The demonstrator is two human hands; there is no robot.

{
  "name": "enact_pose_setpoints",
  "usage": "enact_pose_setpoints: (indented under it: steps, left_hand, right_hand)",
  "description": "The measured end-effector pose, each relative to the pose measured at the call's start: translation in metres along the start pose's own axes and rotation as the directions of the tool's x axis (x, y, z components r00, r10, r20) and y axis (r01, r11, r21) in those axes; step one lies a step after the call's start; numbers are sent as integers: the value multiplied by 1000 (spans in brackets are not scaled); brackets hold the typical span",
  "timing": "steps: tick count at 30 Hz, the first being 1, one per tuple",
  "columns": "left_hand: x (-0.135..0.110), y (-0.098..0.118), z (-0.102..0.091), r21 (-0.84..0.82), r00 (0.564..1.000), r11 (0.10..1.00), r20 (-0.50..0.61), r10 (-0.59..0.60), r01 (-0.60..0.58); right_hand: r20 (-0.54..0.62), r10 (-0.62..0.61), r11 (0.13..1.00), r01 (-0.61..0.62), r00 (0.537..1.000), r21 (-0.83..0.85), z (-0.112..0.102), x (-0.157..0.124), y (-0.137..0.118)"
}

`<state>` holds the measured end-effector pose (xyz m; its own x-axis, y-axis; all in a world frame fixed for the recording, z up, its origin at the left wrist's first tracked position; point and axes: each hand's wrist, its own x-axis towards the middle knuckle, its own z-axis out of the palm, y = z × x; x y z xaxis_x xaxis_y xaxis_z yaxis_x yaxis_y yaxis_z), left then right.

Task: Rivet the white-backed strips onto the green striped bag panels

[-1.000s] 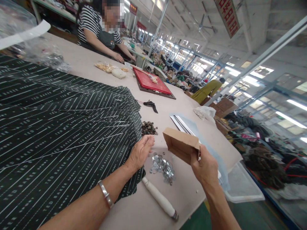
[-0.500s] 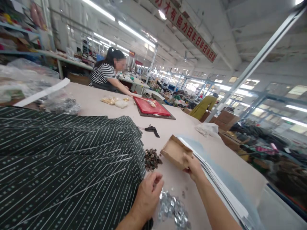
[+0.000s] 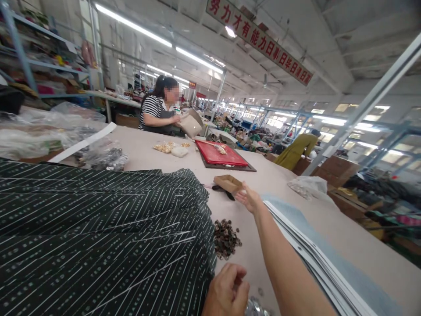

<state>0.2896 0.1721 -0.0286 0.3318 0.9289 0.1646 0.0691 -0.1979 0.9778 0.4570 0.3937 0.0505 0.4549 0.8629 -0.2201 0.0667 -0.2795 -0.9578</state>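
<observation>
My right hand (image 3: 249, 198) is stretched far forward, holding the near right end of a shallow cardboard tray (image 3: 224, 181). Its fingers lie along the outside of that end. The tray sits over a black strip-like item (image 3: 225, 192) on the table, partly covering it. Low in the view, my left hand (image 3: 227, 287) is curled, with fingertips and thumb drawn together; whether anything is between them is hidden. Just beyond it lies a pile of dark brown buttons (image 3: 226, 239). Shiny silver discs (image 3: 255, 307) show beside the left hand, mostly cut off by the frame.
Black striped fabric (image 3: 105, 237) covers the left side of the table. White sheets (image 3: 315, 259) run along the right. Beyond stand a red tray (image 3: 223, 153), gold pieces (image 3: 162, 148) and a plastic bag (image 3: 311, 186). A co-worker (image 3: 158, 109) holds a beige bag (image 3: 191, 123) across the table.
My right hand has carried the cardboard tray forward and left, away from the button pile. The left hand stays curled near the buttons. The co-worker has lifted a beige bag.
</observation>
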Motion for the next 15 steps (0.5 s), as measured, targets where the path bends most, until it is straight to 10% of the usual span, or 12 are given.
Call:
enact_pose_setpoints:
  steps: [9,15]
  left_hand:
    - [-3,19,-3,29,998,998,28,-51,50]
    - [-5,10,-2,89,999,996,47,12,-16]
  right_hand:
    - [127,-265,770,289,956,-568,-56,-36,41]
    - [365,-372,517,518,853,-682,-4,-39,20]
